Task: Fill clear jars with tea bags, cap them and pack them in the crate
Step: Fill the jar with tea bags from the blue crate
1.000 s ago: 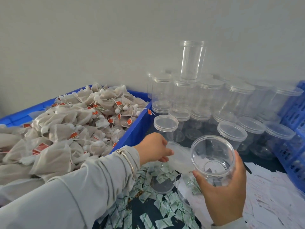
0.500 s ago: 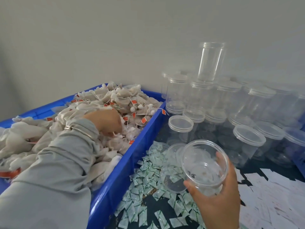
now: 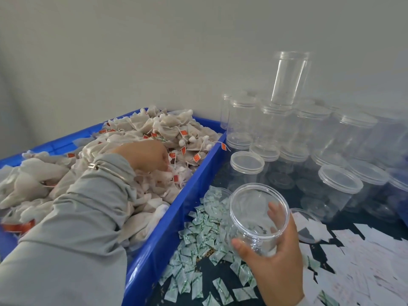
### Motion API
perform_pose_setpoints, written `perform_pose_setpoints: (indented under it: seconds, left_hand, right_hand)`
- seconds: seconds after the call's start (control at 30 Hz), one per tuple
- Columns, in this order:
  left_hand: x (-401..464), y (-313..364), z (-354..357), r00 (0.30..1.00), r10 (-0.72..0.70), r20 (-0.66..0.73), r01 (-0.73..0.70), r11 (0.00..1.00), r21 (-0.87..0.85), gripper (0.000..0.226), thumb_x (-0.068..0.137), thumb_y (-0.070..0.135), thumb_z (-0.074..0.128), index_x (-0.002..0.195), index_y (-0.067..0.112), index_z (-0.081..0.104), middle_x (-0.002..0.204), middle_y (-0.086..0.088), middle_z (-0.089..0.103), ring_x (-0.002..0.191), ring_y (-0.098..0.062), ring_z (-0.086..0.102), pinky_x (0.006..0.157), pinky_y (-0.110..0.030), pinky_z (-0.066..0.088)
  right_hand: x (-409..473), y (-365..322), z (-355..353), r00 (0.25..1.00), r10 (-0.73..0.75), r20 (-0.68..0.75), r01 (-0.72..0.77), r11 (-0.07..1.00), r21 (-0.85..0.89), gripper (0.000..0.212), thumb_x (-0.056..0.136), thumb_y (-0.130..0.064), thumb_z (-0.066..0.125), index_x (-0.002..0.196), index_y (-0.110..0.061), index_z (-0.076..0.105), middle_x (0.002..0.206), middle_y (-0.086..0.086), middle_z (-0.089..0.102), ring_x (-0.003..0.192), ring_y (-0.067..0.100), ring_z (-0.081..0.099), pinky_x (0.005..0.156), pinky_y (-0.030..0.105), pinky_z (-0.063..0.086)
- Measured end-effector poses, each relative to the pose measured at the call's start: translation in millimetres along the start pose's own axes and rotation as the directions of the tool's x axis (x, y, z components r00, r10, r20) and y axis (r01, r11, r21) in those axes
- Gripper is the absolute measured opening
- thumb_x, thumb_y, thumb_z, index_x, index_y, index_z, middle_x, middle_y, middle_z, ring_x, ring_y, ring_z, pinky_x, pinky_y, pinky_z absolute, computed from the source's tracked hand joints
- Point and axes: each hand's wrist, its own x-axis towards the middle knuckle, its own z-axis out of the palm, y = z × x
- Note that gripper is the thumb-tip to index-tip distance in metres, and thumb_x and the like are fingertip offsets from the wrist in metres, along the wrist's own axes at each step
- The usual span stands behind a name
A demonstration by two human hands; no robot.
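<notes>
Your right hand (image 3: 279, 259) holds the empty clear plastic jar (image 3: 258, 219) round its wall, above the desk (image 3: 220, 270). Your left hand (image 3: 145, 154) digs its fingers into the soft white tea bags (image 3: 176, 133) in the blue bin (image 3: 174, 219) — its grip is hidden. They're light and limp — gather a loose bunch.

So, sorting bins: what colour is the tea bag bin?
Blue bin, head view.

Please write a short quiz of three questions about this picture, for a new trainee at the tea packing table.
1. True or false: the open jar in the right hand already has a lid on it.
2. Where is the left hand? A) in the blue bin of tea bags B) on the capped jars C) on the green sachets
3. Fill in: one tall jar stands ___ the capped jars at the back.

Key: 1 false; 2 A; 3 on top of.
</notes>
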Motion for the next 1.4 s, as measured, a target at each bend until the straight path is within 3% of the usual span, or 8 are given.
perform_pose_setpoints:
  seconds: [0.13, 0.37, 0.43, 0.73, 0.9, 1.07, 1.17, 1.4]
  left_hand:
    - [-5, 7, -5, 0.993, -0.027, -0.111, -0.029, 0.879, -0.476, 0.011, 0.095, 0.025, 0.054, 0.087, 0.018, 0.057, 0.085, 0.002, 0.055, 0.068, -0.010, 0.056, 0.055, -0.020, 0.050]
    - [-25, 36, -18, 0.987, 0.080, -0.137, -0.146, 0.127, -0.981, 0.029, 0.099, 0.003, 0.041, 0.088, 0.015, 0.065, 0.077, -0.004, 0.071, 0.057, -0.010, 0.066, 0.048, -0.020, 0.053]
    - [-28, 46, -15, 0.968, 0.208, -0.144, -0.159, 0.060, -0.985, 0.046, 0.099, 0.002, 0.039, 0.074, 0.020, 0.073, 0.072, 0.000, 0.070, 0.057, -0.010, 0.063, 0.048, -0.020, 0.052]
    - [-42, 100, 20, 0.836, 0.546, 0.054, -0.367, 0.630, -0.684, 0.013, 0.085, 0.028, 0.067, 0.073, 0.027, 0.072, 0.063, 0.011, 0.065, 0.049, -0.004, 0.054, 0.050, -0.013, 0.044]
    - [-43, 107, 27, 0.852, 0.523, -0.010, -0.383, 0.610, -0.694, 0.009, 0.080, 0.034, 0.073, 0.078, 0.027, 0.069, 0.060, 0.008, 0.068, 0.051, -0.004, 0.062, 0.056, -0.014, 0.049]
    - [-20, 82, 14, 0.943, 0.170, -0.287, -0.326, 0.647, -0.689, 0.013, 0.085, 0.027, 0.068, 0.072, 0.022, 0.067, 0.056, 0.010, 0.066, 0.045, 0.003, 0.057, 0.049, -0.012, 0.047]
    - [-2, 43, 6, 0.925, -0.053, -0.377, -0.150, 0.858, -0.490, 0.018, 0.086, 0.028, 0.065, 0.071, 0.018, 0.065, 0.063, 0.005, 0.066, 0.056, -0.006, 0.057, 0.053, -0.020, 0.041]
    - [-9, -3, 2, 0.967, -0.248, 0.062, 0.242, 0.966, 0.087, 0.039, 0.075, 0.039, 0.076, 0.104, 0.016, 0.065, 0.098, 0.001, 0.066, 0.088, -0.015, 0.061, 0.078, -0.027, 0.048]
  right_hand:
    - [-3, 7, -4, 0.999, 0.025, 0.044, -0.025, 1.000, 0.010, 0.101, 0.046, -0.022, 0.090, 0.135, -0.034, 0.042, 0.128, -0.027, 0.049, 0.114, -0.020, 0.042, 0.078, -0.008, 0.033]
    - [-2, 11, -4, 0.992, 0.069, 0.104, -0.073, 0.996, 0.040, 0.095, 0.050, -0.011, 0.091, 0.123, -0.046, 0.041, 0.119, -0.034, 0.051, 0.106, -0.025, 0.044, 0.072, -0.007, 0.036]
    - [-3, 9, -3, 0.992, 0.080, 0.098, -0.085, 0.995, 0.055, 0.098, 0.045, -0.023, 0.091, 0.122, -0.051, 0.039, 0.116, -0.041, 0.048, 0.108, -0.025, 0.043, 0.072, -0.007, 0.036]
    - [-6, 8, -1, 0.984, 0.107, 0.143, -0.101, 0.994, -0.050, 0.112, 0.039, -0.050, 0.084, 0.138, -0.036, 0.035, 0.132, -0.018, 0.048, 0.123, 0.009, 0.049, 0.098, 0.040, 0.048]
    - [-5, 7, -4, 0.988, 0.114, 0.105, -0.111, 0.993, -0.030, 0.107, 0.036, -0.044, 0.084, 0.133, -0.037, 0.040, 0.121, -0.031, 0.053, 0.116, -0.005, 0.051, 0.094, 0.025, 0.048]
    - [-5, 11, -2, 0.988, 0.116, 0.104, -0.119, 0.993, 0.027, 0.102, 0.039, -0.015, 0.096, 0.126, -0.034, 0.044, 0.120, -0.023, 0.055, 0.107, -0.019, 0.047, 0.083, 0.006, 0.046]
    - [-9, 13, -3, 0.989, 0.109, 0.097, -0.112, 0.993, 0.027, 0.097, 0.043, -0.017, 0.094, 0.121, -0.046, 0.043, 0.116, -0.035, 0.053, 0.107, -0.019, 0.047, 0.078, 0.004, 0.043]
    - [-11, 16, -4, 0.986, 0.119, 0.115, -0.124, 0.991, 0.045, 0.098, 0.039, -0.026, 0.095, 0.122, -0.043, 0.046, 0.117, -0.034, 0.053, 0.106, -0.017, 0.049, 0.077, 0.011, 0.047]
